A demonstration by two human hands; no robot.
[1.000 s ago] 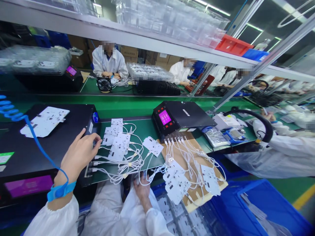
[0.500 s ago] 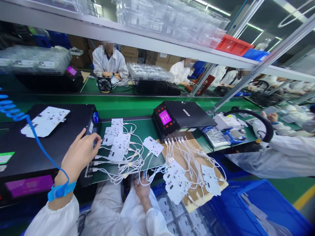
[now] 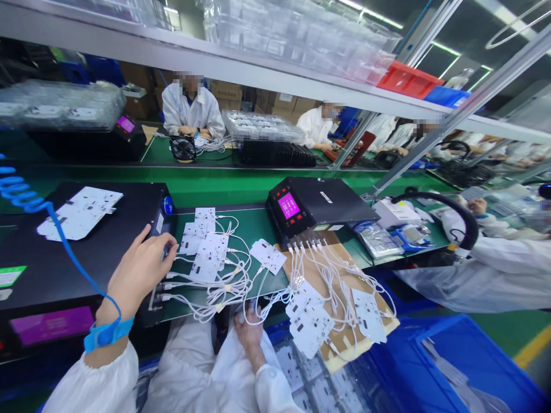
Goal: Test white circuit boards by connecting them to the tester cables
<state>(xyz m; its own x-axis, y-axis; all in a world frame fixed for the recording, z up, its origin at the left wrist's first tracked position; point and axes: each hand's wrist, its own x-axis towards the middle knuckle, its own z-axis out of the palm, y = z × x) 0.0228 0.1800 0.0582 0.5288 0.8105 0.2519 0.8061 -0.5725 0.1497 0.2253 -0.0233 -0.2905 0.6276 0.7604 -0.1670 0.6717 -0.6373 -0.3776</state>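
Observation:
My left hand [image 3: 144, 264], with a blue wrist strap [image 3: 107, 334], rests at the right edge of the left black box [image 3: 129, 201]. Its fingers are loosely bent and apart, and nothing shows in them. White cables [image 3: 226, 292] run from that box's side to several white circuit boards [image 3: 209, 256] on the green mat. My right hand [image 3: 249, 331] is low over my lap, by the table's front edge. Cable loops partly cover its fingers, so its grip is unclear. Another white board [image 3: 268, 256] lies between the two cable groups.
A second black box [image 3: 331, 201] with a pink screen feeds cables to boards [image 3: 310, 324] on brown cardboard [image 3: 344, 258]. Loose boards [image 3: 81, 212] lie on the left box. A blue bin [image 3: 473, 355] stands lower right. A co-worker's sleeve [image 3: 495, 264] is at the right.

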